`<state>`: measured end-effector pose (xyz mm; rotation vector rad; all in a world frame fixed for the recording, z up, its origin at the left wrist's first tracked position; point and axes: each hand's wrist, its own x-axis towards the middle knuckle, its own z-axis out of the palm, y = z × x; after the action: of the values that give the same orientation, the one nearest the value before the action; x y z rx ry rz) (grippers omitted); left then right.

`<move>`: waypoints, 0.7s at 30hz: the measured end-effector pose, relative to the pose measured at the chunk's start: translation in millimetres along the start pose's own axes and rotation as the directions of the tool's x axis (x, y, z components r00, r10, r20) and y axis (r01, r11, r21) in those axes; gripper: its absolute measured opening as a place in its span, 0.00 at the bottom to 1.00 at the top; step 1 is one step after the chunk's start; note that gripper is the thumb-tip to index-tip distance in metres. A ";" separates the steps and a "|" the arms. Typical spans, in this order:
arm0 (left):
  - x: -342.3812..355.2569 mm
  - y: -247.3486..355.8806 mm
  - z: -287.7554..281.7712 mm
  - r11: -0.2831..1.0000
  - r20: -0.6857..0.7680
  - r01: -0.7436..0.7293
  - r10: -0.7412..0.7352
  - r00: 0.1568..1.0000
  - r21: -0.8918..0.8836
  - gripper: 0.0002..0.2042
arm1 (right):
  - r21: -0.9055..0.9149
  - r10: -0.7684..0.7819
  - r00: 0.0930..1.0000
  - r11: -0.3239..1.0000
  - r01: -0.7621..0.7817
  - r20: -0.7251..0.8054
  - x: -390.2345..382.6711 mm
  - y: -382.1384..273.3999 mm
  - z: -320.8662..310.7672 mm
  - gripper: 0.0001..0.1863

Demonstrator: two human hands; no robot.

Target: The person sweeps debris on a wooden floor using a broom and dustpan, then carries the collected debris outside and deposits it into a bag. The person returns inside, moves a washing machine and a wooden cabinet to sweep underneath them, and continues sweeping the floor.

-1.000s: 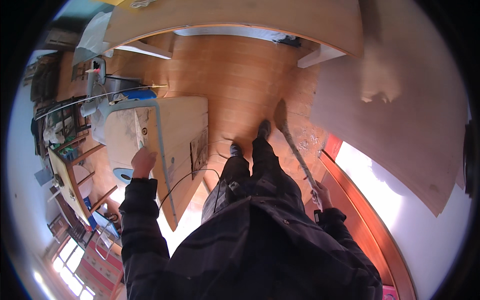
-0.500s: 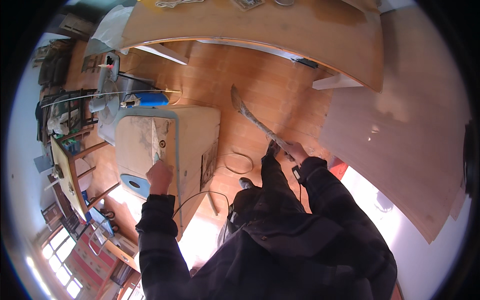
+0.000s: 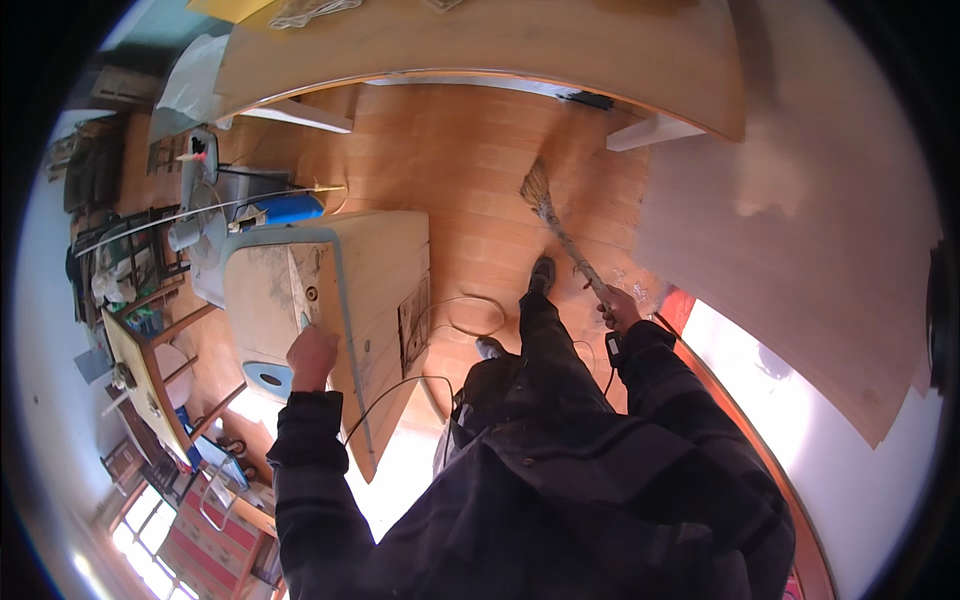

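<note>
My left hand (image 3: 312, 357) is closed at the top of a worn pale cabinet or appliance (image 3: 385, 300), around a small pale green part that I cannot make out clearly. A blue oval recess (image 3: 268, 376) is below that hand. My right hand (image 3: 618, 310) grips the stick of a straw broom (image 3: 536, 192); its bristle head points forward over the wooden floor (image 3: 450, 140). A dark cable (image 3: 395, 390) curves past the cabinet toward my legs.
A long table (image 3: 480, 40) spans the front, with white legs. A large board (image 3: 780, 250) stands at the right. Left are a fan (image 3: 203, 230), a blue object (image 3: 290, 210), a wooden table on its side (image 3: 140, 375) and stacked chairs (image 3: 130, 250). A looped cord (image 3: 475, 315) lies on the floor.
The broom first swung up and left with my right hand, then back rightward, its head now over the floor ahead. My left hand stays on the cabinet, which sits slightly lower in view.
</note>
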<state>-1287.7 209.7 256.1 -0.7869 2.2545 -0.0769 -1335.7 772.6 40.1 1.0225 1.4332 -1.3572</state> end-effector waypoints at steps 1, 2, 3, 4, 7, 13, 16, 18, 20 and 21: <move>1.0 -1.5 0.5 1.000 -0.001 0.001 -0.001 1.000 0.006 0.22 | 0.050 0.033 0.998 0.998 -0.030 -0.047 -4.7 9.9 -9.9 0.22; 2.3 -3.2 1.1 1.000 0.002 -0.014 0.014 1.000 0.027 0.22 | 0.073 0.015 0.998 0.997 -0.010 -0.064 -8.8 20.7 -19.0 0.22; 4.0 -4.2 1.6 0.999 0.007 -0.022 0.021 1.000 0.047 0.22 | 0.122 0.021 0.995 0.993 -0.009 -0.096 -12.7 32.9 -28.7 0.22; 5.4 -5.2 2.6 0.997 0.015 -0.016 0.015 1.000 0.074 0.22 | 0.205 0.043 0.990 0.979 -0.015 -0.134 -16.1 46.3 -38.8 0.22; 10.8 -7.5 4.0 0.992 0.041 -0.051 0.047 0.998 0.112 0.23 | 0.278 0.063 0.994 0.960 -0.035 -0.092 -19.7 87.5 -67.8 0.23; 18.2 -14.5 8.1 0.970 0.024 -0.183 0.181 0.983 0.160 0.20 | 0.399 0.122 0.987 0.914 -0.071 -0.104 -34.0 174.3 -113.6 0.14; 20.1 -15.4 6.2 0.961 0.055 -0.222 0.216 0.975 0.167 0.19 | 0.489 0.187 0.975 0.866 -0.108 -0.117 -58.2 204.7 -122.3 0.13; 19.5 -15.6 4.3 0.962 0.059 -0.247 0.241 0.969 0.116 0.19 | 0.454 0.222 0.968 0.879 -0.146 -0.119 -79.5 216.3 -121.1 0.13; 17.3 -16.1 3.6 0.967 0.066 -0.237 0.232 0.971 0.095 0.19 | 0.376 0.229 0.943 0.918 -0.126 -0.243 -102.4 220.1 -113.9 0.11; 16.5 -16.5 3.8 0.970 0.070 -0.227 0.221 0.973 0.092 0.19 | 0.348 0.190 0.945 0.933 -0.089 -0.267 -116.6 221.2 -111.0 0.12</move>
<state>-1285.7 187.8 247.5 -0.4723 2.2484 -0.0579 -1098.5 898.0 94.2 1.5777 1.3344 -1.4113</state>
